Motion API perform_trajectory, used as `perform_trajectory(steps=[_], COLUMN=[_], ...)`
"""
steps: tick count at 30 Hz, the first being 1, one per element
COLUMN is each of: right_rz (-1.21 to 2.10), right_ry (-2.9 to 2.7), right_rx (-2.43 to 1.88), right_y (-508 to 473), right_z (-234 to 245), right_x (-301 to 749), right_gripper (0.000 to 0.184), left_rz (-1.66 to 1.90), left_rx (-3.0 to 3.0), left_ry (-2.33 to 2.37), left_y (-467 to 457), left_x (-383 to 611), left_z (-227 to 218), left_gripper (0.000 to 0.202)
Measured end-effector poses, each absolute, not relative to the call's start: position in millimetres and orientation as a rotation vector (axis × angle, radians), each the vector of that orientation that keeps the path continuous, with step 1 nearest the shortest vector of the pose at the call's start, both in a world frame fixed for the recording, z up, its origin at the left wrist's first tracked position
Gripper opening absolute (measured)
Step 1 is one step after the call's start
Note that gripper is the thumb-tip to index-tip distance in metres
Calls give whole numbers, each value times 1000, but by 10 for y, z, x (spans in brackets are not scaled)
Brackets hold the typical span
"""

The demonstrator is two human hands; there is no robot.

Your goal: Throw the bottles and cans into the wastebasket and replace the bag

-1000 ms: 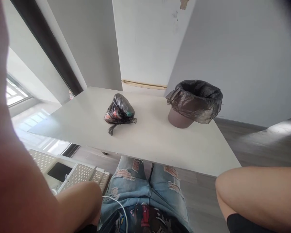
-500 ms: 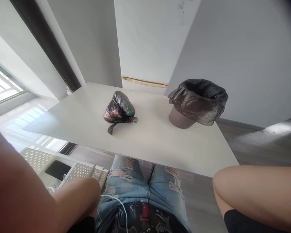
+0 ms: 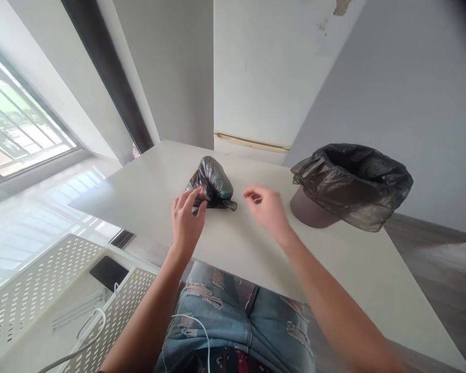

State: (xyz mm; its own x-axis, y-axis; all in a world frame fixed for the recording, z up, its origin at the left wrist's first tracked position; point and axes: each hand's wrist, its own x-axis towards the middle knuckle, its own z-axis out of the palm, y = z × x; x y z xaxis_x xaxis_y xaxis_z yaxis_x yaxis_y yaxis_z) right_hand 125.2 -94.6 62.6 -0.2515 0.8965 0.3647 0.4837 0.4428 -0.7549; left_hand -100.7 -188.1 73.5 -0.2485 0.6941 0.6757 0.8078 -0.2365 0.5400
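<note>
While the left hand (image 3: 187, 215), fingers spread, is right at the knotted, translucent black plastic bag (image 3: 217, 177), contact unclear, on the flat white surface (image 3: 233, 243), the right hand (image 3: 264, 207), loosely curled, thumb and fingers apart, hovers beside it.

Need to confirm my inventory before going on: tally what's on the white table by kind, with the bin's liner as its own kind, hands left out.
Bag: 1
Bin: 1
Liner: 1
Total: 3
</note>
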Motion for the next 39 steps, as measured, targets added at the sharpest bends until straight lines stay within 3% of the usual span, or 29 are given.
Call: perform_trajectory(steps=[3, 6, 10, 14, 17, 24, 28, 33, 35, 37, 39], right_rz=[803, 863, 855, 880, 882, 845, 794, 762, 778, 800, 795], right_ry=[-1902, -1874, -1815, -1716, -1665, -1491, -1390, -1496, -1578, -1633, -1626], right_rx=[-1223, -1124, -1001, -963, -974, -1011, -1049, -913, -844, -811, -833], right_y=[-809, -718, -681, -663, -638, -560, -532, -632, -697, -742, -755], right_z=[372, 136, -3, -24, -32, -56, -40, 80, 119, 131, 124], right_x=[1001, 762, 711, 820, 836, 885, 969, 948, 923, 908, 911], right_gripper=[3, 13, 15, 23, 32, 22, 23, 35, 32, 22, 14], left_rz=[-1224, -1255, -1537, -2084, -2340, -2723, -2486, -1441, -1196, -1244, -1523], left_rx=[-1931, -1948, -2044, -2187, -2295, -1927, -1686, -2214, -2372, -2398, -2312], left_ry=[-2051, -2093, -2033, -1907, -1875, -1889, -1943, -1736, -1634, -1624, -1683], left_y=[-1570, -1415, -1248, -1132, -1153, -1275, -1281, -1278, -1227, -1135, -1011], left_x=[-1165, -1234, -1227, -1168, -1092, -1271, -1505, -1350, -1226, -1152, -1157], left_z=[477, 304, 304, 441, 551, 795, 831, 729, 656, 594, 565], left_gripper=[52, 33, 18, 6, 12, 14, 11, 28, 32, 25, 24])
